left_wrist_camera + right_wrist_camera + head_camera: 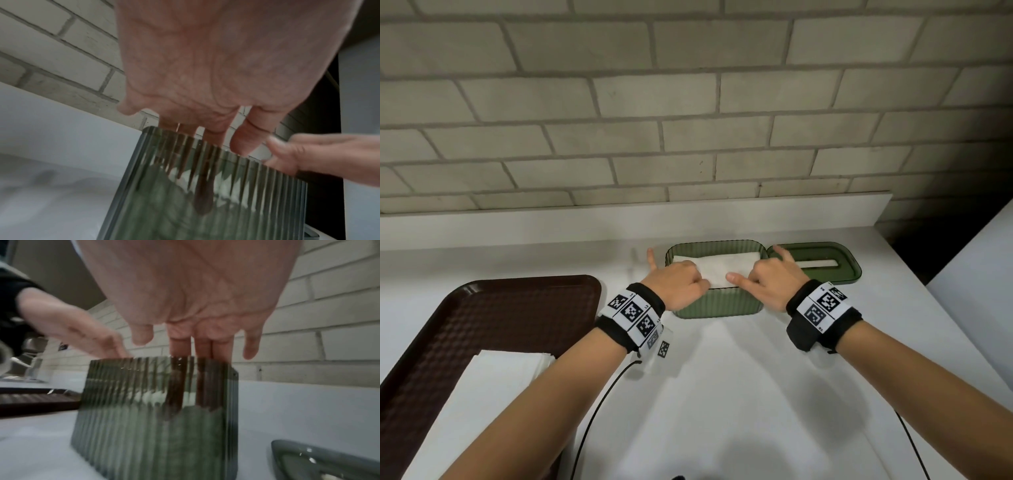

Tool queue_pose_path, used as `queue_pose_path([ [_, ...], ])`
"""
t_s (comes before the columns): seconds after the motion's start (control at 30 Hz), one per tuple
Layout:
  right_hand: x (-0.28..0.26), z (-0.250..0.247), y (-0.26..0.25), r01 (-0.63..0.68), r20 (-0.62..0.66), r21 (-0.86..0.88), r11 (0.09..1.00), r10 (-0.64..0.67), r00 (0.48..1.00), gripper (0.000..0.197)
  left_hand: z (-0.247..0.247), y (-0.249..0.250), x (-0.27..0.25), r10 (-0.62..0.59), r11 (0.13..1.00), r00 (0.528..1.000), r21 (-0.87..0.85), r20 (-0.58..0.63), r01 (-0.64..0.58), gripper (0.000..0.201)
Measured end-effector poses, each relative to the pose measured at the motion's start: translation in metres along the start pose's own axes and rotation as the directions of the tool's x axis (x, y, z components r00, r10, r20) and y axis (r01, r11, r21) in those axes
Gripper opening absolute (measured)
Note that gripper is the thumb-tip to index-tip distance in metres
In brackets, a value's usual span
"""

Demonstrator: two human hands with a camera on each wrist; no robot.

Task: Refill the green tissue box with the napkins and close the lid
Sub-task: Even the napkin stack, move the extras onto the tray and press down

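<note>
Fingers of the left hand (681,282) and right hand (774,279) reach straight down onto napkins (722,269) inside the green tissue box (717,303), centre frame.

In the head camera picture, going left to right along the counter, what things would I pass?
brown tray with spare napkins → left hand → napkins in the green box → right hand → lid.

A white bench (722,377) runs along a brick wall. On it, at the left, lies a dark brown tray (482,308). The open green tissue box (717,303) stands near the back, well apart from the tray. Its lid (822,262) lies flat just beside the box, on the right.
</note>
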State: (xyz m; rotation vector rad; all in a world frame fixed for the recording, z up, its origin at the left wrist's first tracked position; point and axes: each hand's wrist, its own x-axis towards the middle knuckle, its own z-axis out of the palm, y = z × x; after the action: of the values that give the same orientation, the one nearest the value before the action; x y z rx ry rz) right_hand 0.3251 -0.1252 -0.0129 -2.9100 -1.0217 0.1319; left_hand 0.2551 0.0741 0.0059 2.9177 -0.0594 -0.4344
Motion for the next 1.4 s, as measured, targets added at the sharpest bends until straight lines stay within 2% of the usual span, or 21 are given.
queue_pose_path([
  [0.07,-0.002,0.001,-0.002,0.01,0.017,0.02,1.0,-0.011,1.0,0.087,-0.002,0.0,0.001,0.012,1.0,0.999,0.02,-0.039,-0.011,0.047],
  [0.2,0.003,-0.012,-0.003,0.03,-0.056,0.002,1.0,-0.03,0.998,0.11,-0.005,-0.002,0.004,0.031,1.0,0.998,0.001,-0.064,-0.031,0.046],
  [0.37,0.018,-0.007,-0.007,0.001,0.181,0.023,1.0,-0.005,0.983,0.098,0.003,-0.002,0.015,-0.017,1.0,1.0,0.005,-0.001,0.017,0.055],
  [0.43,0.021,-0.001,-0.004,0.015,0.213,0.012,1.0,-0.018,0.977,0.107,0.006,-0.001,0.015,-0.021,1.0,1.0,0.003,-0.011,0.021,0.055],
  [0.53,0.017,-0.006,0.0,0.015,0.13,0.025,1.0,-0.018,0.991,0.111,0.004,-0.003,0.01,-0.026,0.999,0.998,-0.039,-0.052,0.024,0.052],
  [0.63,0.015,-0.003,0.004,0.028,0.049,-0.038,0.999,-0.026,0.998,0.12,0.0,-0.005,0.004,-0.041,0.997,0.997,-0.068,-0.059,0.036,0.046],
  [0.87,0.017,0.01,0.005,0.085,0.167,-0.143,0.986,-0.061,0.984,0.123,0.006,0.001,-0.001,-0.077,0.997,0.997,0.002,0.027,0.077,0.053],
  [0.97,0.01,-0.006,0.004,0.077,0.115,-0.118,0.99,-0.063,0.991,0.122,-0.002,0.004,-0.015,-0.055,0.997,0.998,-0.053,-0.009,0.054,0.059],
  [1.03,-0.001,-0.023,-0.004,0.078,0.009,-0.096,0.992,-0.078,0.997,0.117,-0.009,-0.002,-0.035,-0.001,0.991,0.993,-0.13,-0.121,-0.015,0.061],
  [1.13,-0.019,-0.038,-0.028,0.157,-0.155,-0.007,0.988,-0.156,0.975,0.104,-0.015,-0.022,-0.088,0.038,0.964,0.957,-0.24,-0.286,-0.11,0.043],
  [1.2,-0.025,-0.036,-0.051,0.238,-0.202,0.04,0.97,-0.225,0.953,0.09,-0.011,-0.043,-0.131,-0.038,0.967,0.956,-0.252,-0.292,-0.039,0.027],
  [1.3,-0.026,-0.022,-0.095,0.381,-0.2,0.133,0.915,-0.352,0.915,0.055,0.008,-0.077,-0.195,-0.223,0.96,0.948,-0.222,-0.229,0.172,0.025],
  [1.4,-0.024,-0.005,-0.147,0.501,-0.12,0.22,0.837,-0.486,0.866,0.026,0.034,-0.102,-0.249,-0.43,0.893,0.885,-0.228,-0.176,0.389,0.021],
])
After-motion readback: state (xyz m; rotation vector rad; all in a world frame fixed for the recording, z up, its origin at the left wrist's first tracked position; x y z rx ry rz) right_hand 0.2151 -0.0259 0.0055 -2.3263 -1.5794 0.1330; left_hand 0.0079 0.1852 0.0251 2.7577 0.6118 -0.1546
